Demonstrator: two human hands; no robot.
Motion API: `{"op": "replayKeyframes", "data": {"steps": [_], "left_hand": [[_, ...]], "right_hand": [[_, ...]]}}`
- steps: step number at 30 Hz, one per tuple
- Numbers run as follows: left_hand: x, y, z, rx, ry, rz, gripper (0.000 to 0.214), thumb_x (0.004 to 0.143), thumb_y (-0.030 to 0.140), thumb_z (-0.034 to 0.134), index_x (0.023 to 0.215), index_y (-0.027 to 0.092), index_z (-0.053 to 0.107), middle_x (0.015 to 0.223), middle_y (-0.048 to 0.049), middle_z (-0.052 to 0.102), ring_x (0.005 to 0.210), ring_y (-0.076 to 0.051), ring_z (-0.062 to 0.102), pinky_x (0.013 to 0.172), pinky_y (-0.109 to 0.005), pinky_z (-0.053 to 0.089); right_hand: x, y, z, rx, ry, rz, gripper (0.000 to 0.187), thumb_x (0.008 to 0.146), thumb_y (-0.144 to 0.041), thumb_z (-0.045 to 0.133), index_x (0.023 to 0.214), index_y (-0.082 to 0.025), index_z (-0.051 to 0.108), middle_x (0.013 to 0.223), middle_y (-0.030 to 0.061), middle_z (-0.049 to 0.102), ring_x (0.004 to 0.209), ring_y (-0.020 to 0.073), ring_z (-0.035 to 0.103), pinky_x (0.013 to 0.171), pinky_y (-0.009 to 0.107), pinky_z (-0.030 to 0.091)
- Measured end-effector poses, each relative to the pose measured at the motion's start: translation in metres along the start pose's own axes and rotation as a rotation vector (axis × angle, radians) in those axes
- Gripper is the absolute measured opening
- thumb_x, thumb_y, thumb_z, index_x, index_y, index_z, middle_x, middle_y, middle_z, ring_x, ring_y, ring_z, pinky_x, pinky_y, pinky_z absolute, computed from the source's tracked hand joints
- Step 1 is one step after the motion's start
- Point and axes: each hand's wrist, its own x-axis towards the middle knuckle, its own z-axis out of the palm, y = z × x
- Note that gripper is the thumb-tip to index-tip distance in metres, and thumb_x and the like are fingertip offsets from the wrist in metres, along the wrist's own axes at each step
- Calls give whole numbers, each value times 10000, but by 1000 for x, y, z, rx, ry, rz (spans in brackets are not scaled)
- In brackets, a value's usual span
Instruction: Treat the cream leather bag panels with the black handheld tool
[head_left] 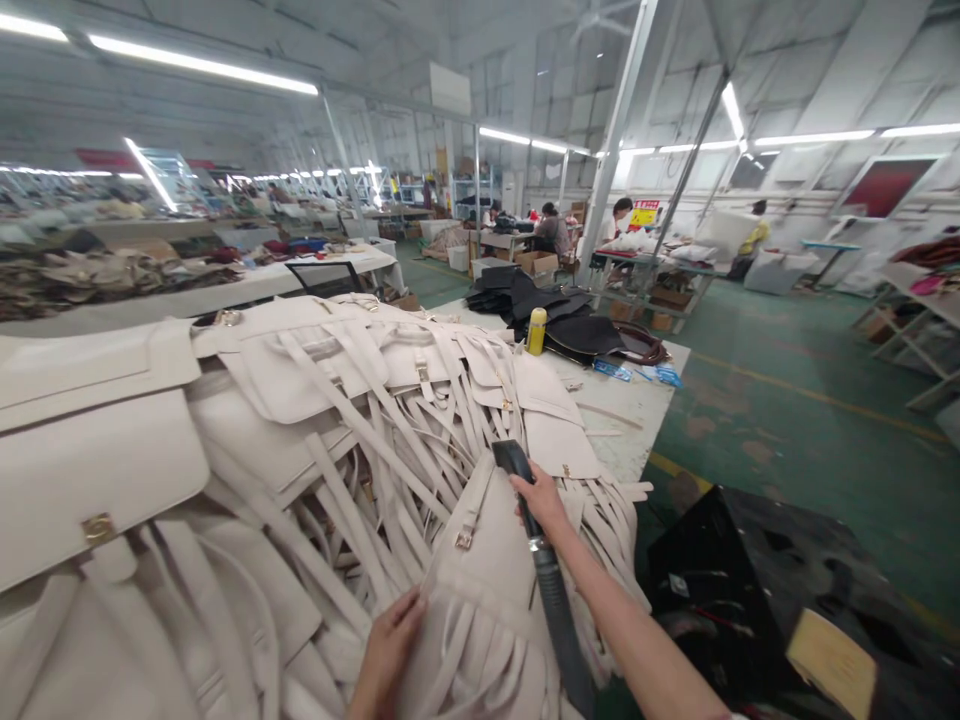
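Your right hand (pixel 538 500) wraps black ribbed-hose nozzle (pixel 553 588) over cream leather-look bag (pixel 491 560); left hand (pixel 394 638) curls at bag's left edge, grip unclear. Bag seemingly underway; finished count untellable.

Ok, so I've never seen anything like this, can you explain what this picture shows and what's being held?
There's no machine arm here: these are a person's own bare hands, seen from a camera worn on the head, facing forward and down. The right hand grips a black tool with a ribbed section, over a pale bag. The left hand is at that bag's edge. More pale bags with loose straps are heaped on the table; beyond stands a yellow bottle. I can't tell what the tool does.
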Motion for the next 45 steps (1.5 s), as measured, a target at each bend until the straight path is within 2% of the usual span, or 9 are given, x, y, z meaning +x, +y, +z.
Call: {"op": "replayKeyframes", "data": {"steps": [5,9,12,15,19,26,32,38,45], "left_hand": [[-11,13,6,-291,-144,-208,294,632,388,631,755,123,651,758,-79,677,771,-229,617,709,-312,479],[-14,18,10,-293,-247,-245,332,612,381,678,825,128,644,783,-73,678,767,-216,611,739,-314,467],[-15,20,11,-265,-254,-234,365,600,417,683,805,118,642,778,-81,674,741,-214,605,723,-314,465],[-14,19,10,-210,-265,-182,372,604,440,667,780,114,639,771,-76,667,734,-203,596,707,-294,456],[-10,10,13,-100,-210,-85,358,593,447,646,757,129,628,644,-26,635,635,-179,575,621,-267,438],[7,-3,17,-28,-47,4,274,522,377,666,478,148,523,446,50,467,456,-109,406,435,-209,270],[1,2,11,-139,-88,-56,231,555,338,676,544,148,546,481,45,504,475,-108,444,465,-202,335],[-4,12,6,-347,-243,-218,271,713,395,565,715,127,595,694,-73,638,684,-187,604,702,-289,469],[-8,18,12,-344,-350,-306,291,649,347,660,804,103,621,715,-98,658,699,-223,609,693,-323,463]], "right_hand": [[-62,15,-27,22,-119,57,490,708,-400,525,1152,-207,447,533,-54,474,356,120,510,295,191,400],[-120,33,-22,60,-221,117,526,716,-378,531,1202,-218,408,510,-53,485,346,131,499,292,211,399],[-138,42,-12,100,-254,153,535,722,-368,529,1217,-222,386,515,-49,498,352,140,506,294,224,404],[-127,41,-7,124,-210,148,519,718,-368,536,1197,-224,397,539,-49,496,354,129,504,294,218,402],[-83,28,-5,110,-129,133,462,747,-383,499,1177,-254,389,552,-66,466,360,115,505,301,215,416],[-17,15,21,31,-126,164,305,819,-342,493,1050,-144,481,520,-72,476,338,57,450,315,169,384],[1,7,11,73,-53,93,325,814,-388,480,1035,-151,463,552,-68,483,388,64,482,357,177,410],[-73,13,-10,121,-173,103,454,702,-398,549,1095,-191,453,509,-64,484,359,120,502,313,216,418],[-163,33,-5,103,-340,195,620,711,-304,534,1283,-188,324,442,-54,509,356,131,487,322,212,405]]}}
